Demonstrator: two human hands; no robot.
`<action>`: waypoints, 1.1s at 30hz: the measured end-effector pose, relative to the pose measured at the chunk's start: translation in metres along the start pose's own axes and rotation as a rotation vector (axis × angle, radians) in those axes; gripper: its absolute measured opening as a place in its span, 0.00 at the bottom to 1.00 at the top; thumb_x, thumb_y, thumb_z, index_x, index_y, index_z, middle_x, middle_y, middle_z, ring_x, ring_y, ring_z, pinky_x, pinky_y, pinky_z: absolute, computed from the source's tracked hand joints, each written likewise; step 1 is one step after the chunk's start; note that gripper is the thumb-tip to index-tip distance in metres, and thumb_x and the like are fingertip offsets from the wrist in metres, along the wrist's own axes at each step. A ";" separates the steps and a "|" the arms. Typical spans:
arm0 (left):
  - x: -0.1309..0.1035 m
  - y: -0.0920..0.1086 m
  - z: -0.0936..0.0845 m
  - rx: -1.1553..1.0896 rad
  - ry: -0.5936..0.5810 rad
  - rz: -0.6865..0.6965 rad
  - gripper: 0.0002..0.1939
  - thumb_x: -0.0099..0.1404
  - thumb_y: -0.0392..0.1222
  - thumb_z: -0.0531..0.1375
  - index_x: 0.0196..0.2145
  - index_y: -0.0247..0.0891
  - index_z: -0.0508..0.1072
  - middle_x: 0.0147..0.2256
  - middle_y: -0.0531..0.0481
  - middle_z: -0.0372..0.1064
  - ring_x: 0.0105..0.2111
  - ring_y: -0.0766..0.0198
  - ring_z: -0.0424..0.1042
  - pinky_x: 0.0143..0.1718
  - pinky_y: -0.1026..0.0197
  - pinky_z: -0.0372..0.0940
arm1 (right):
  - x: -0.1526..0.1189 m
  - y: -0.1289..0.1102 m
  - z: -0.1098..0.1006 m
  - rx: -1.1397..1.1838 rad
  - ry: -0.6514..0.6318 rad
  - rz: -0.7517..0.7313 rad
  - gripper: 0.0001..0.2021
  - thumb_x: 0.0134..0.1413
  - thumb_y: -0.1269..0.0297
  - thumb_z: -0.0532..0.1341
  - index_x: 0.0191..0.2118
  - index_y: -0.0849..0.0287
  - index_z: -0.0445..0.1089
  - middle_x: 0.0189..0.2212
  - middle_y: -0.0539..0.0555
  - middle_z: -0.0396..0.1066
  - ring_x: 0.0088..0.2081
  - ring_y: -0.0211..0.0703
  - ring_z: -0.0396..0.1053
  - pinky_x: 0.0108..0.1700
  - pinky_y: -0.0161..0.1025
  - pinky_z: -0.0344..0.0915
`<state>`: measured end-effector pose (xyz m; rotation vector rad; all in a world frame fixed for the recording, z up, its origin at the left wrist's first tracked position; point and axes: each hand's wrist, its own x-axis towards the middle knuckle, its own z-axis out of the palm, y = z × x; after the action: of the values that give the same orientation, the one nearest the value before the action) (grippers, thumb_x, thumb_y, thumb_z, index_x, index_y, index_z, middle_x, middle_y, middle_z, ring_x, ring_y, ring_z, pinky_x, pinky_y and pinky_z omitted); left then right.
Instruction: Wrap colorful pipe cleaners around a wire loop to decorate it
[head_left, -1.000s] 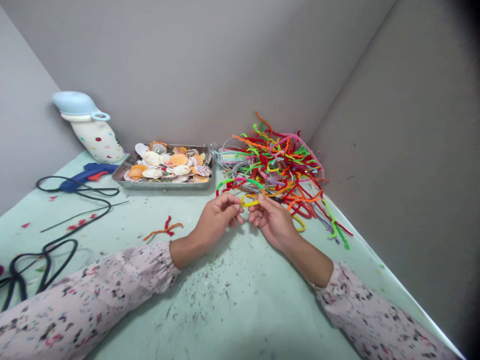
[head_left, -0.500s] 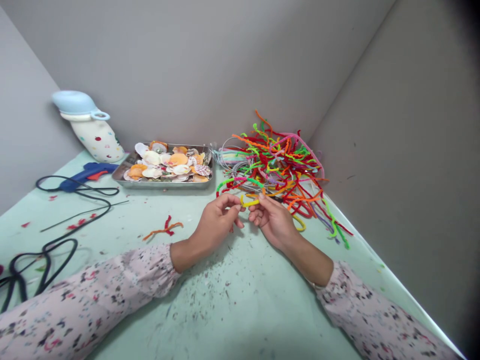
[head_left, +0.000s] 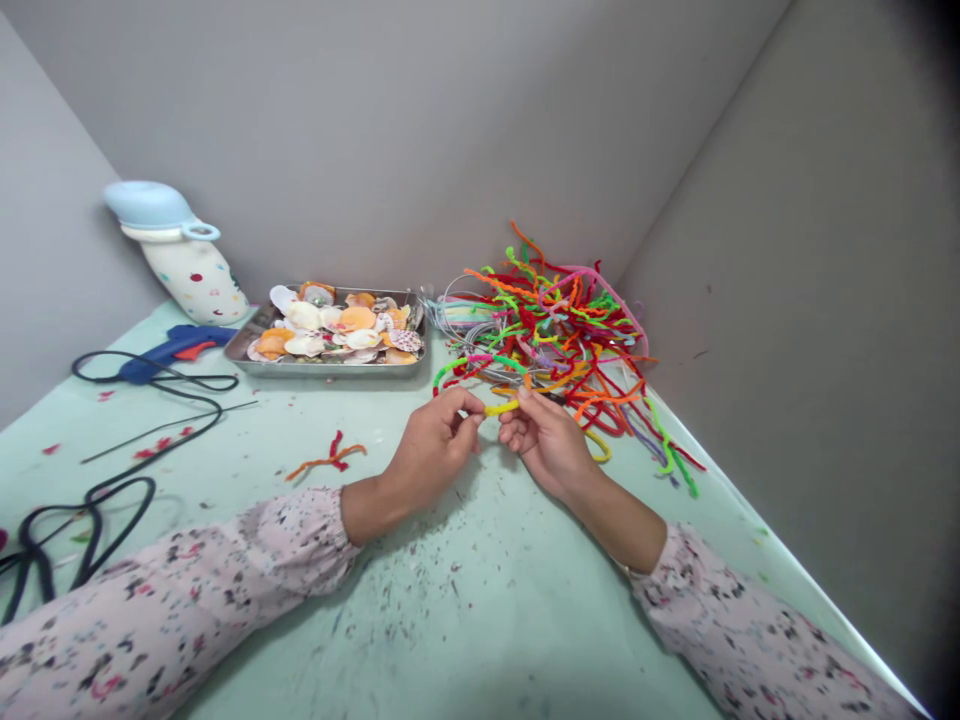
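Between my two hands a short yellow stretch of pipe cleaner (head_left: 501,408) runs level above the table. My left hand (head_left: 435,440) pinches its left end between thumb and forefinger. On the other side my right hand (head_left: 546,440) grips it with thumb and forefinger, the other fingers curled in. A multicoloured pipe cleaner loop (head_left: 480,358), green, pink and red, arches just beyond my fingertips; whether it joins the yellow piece is hidden. Left of my left hand, a small orange and red twisted pipe cleaner piece (head_left: 330,462) lies on the table.
A metal tray (head_left: 330,370) of seashells stands at the back, with a tangled pipe cleaner heap (head_left: 570,310) to its right. At left are a tilted bottle (head_left: 191,270), a blue glue gun (head_left: 154,358) and a looped black cord (head_left: 94,495).
My left thumb and forefinger have closed over the bent left tip of the yellow pipe cleaner, which stood up before. My right hand has hardly moved.
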<state>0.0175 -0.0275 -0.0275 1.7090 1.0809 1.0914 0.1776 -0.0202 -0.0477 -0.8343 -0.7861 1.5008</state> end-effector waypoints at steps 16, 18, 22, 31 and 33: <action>-0.001 0.000 -0.004 0.369 -0.036 0.307 0.08 0.61 0.32 0.50 0.34 0.38 0.69 0.31 0.50 0.67 0.31 0.65 0.64 0.33 0.64 0.57 | -0.003 -0.002 0.002 -0.056 0.004 -0.048 0.12 0.48 0.57 0.65 0.30 0.60 0.64 0.20 0.49 0.71 0.18 0.35 0.68 0.17 0.27 0.61; -0.002 -0.002 -0.003 0.298 -0.040 0.242 0.08 0.61 0.32 0.51 0.34 0.38 0.69 0.31 0.51 0.68 0.30 0.65 0.65 0.33 0.64 0.58 | -0.003 -0.002 0.002 -0.098 -0.013 -0.080 0.12 0.50 0.57 0.63 0.30 0.59 0.64 0.19 0.48 0.70 0.18 0.34 0.68 0.17 0.27 0.60; 0.000 -0.003 -0.003 0.114 -0.056 0.077 0.09 0.64 0.36 0.49 0.36 0.38 0.68 0.28 0.53 0.68 0.28 0.66 0.66 0.30 0.65 0.59 | -0.003 0.000 -0.001 -0.171 -0.038 -0.140 0.11 0.54 0.55 0.60 0.30 0.59 0.64 0.20 0.48 0.70 0.19 0.34 0.68 0.18 0.28 0.60; 0.004 -0.005 -0.002 -0.029 -0.080 -0.063 0.11 0.64 0.44 0.51 0.30 0.37 0.68 0.21 0.56 0.63 0.21 0.70 0.61 0.24 0.68 0.57 | -0.002 0.002 -0.005 -0.290 -0.070 -0.191 0.12 0.57 0.54 0.57 0.32 0.58 0.64 0.22 0.48 0.69 0.20 0.34 0.68 0.20 0.29 0.60; 0.005 -0.006 -0.002 -0.033 -0.088 -0.063 0.11 0.64 0.45 0.52 0.29 0.36 0.68 0.21 0.56 0.61 0.21 0.70 0.60 0.24 0.68 0.57 | -0.002 0.002 -0.005 -0.300 -0.073 -0.194 0.12 0.57 0.54 0.56 0.32 0.58 0.64 0.22 0.48 0.69 0.20 0.34 0.67 0.20 0.29 0.60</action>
<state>0.0159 -0.0206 -0.0313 1.6701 1.0493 0.9799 0.1813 -0.0225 -0.0522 -0.8992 -1.1334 1.2634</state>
